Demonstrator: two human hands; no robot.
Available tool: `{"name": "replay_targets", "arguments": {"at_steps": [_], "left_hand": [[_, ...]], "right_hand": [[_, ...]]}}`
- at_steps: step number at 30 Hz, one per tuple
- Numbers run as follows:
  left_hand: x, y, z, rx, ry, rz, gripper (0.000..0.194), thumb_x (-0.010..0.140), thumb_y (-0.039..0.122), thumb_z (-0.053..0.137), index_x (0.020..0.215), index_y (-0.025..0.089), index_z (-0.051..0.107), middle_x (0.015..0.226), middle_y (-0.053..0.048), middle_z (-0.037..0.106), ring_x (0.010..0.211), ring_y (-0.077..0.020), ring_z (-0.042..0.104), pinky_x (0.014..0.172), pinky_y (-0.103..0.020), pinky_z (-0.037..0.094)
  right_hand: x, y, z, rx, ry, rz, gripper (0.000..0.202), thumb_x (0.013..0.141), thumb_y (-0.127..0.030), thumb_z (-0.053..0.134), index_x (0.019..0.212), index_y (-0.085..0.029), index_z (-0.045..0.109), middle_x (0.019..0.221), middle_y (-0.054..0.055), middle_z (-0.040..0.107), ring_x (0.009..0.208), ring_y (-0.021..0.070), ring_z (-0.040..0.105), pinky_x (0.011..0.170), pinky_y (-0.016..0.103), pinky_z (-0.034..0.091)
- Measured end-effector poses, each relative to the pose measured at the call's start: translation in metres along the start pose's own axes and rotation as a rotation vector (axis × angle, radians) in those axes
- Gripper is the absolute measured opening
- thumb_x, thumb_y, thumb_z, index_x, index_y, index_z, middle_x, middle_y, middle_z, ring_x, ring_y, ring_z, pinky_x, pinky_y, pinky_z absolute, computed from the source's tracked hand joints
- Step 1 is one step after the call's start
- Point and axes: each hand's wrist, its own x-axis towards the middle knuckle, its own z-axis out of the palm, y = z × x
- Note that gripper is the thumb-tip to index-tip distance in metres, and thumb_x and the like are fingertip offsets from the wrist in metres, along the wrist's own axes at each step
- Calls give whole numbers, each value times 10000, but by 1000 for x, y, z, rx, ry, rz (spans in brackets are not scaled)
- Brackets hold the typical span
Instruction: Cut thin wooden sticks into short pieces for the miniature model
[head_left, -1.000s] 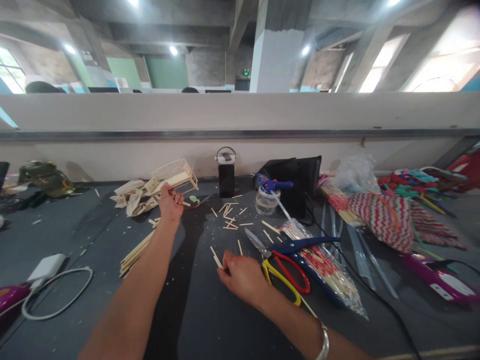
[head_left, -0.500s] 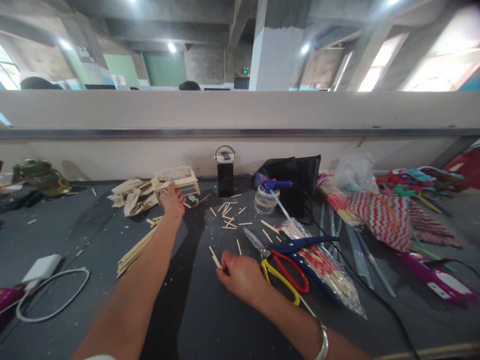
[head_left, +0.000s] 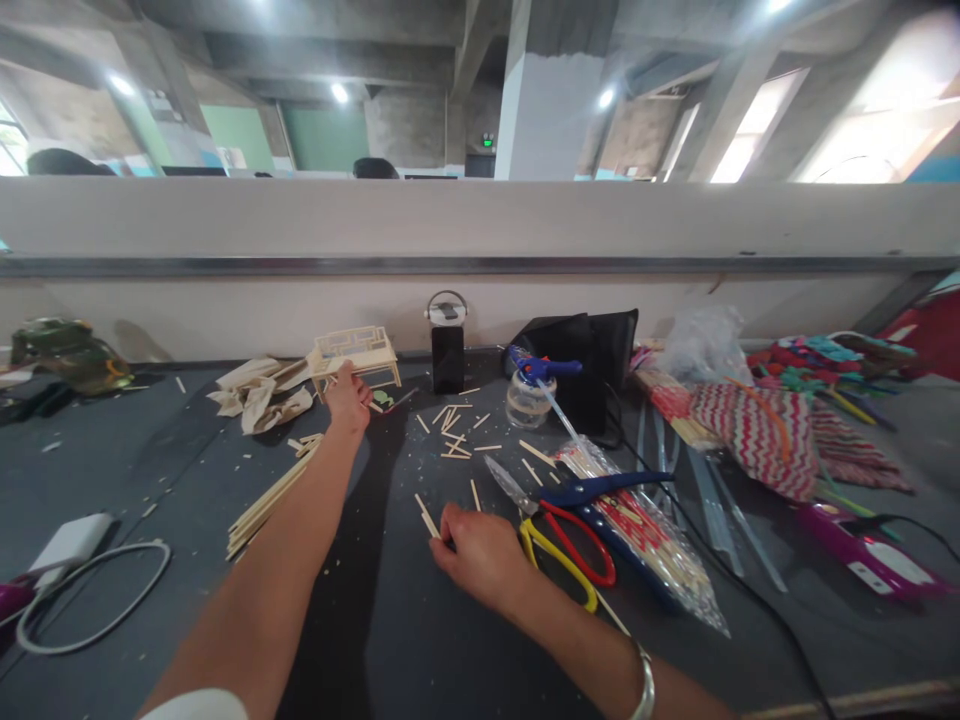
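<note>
My left hand (head_left: 349,400) reaches far forward, fingers closed at the front edge of a miniature wooden bench (head_left: 367,355) built from thin sticks. The fingertips are partly hidden, and a short stick end shows beside them. Low in the middle, my right hand (head_left: 484,550) pinches short wooden sticks (head_left: 426,513) that point away to the left. Another short stick (head_left: 475,494) lies just beyond its knuckles. Scissors (head_left: 570,560) with red and yellow handles lie right beside this hand. Several cut sticks (head_left: 454,445) are scattered between the hands and the phone.
Long sticks (head_left: 270,505) lie left of my left forearm, near crumpled cloth (head_left: 262,395). A blue glue gun (head_left: 544,368) rests on a glass jar (head_left: 531,405). Rightward are a bag of sticks (head_left: 652,540), a black cable (head_left: 750,575) and patterned fabric (head_left: 757,430). A phone (head_left: 448,360) stands behind.
The view has shifted slightly. Both hands keep nearly the same places, the left at the miniature bench and the right with its short sticks.
</note>
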Motion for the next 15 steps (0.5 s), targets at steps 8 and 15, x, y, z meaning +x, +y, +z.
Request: {"name": "replay_targets", "arguments": {"at_steps": [8,15], "left_hand": [[17,-15,-14,34,-88,-137,469,709,325,661,576,216,226,370,154,188,264,-18,161,304,-172,124],[21,-16,-19,133,-96,-320,426,730,319,685,598,212,295,392,160,181,258,-14,171,286,-148,137]], "right_hand": [[1,-1,-1,3,-13,29,175,844,-322,494,861,-200,618,814,41,728,772,201,697,605,237,412],[1,-2,1,-30,-1,24,174,828,-284,491,871,-192,632,814,67,732,767,214,699,629,251,445]]}}
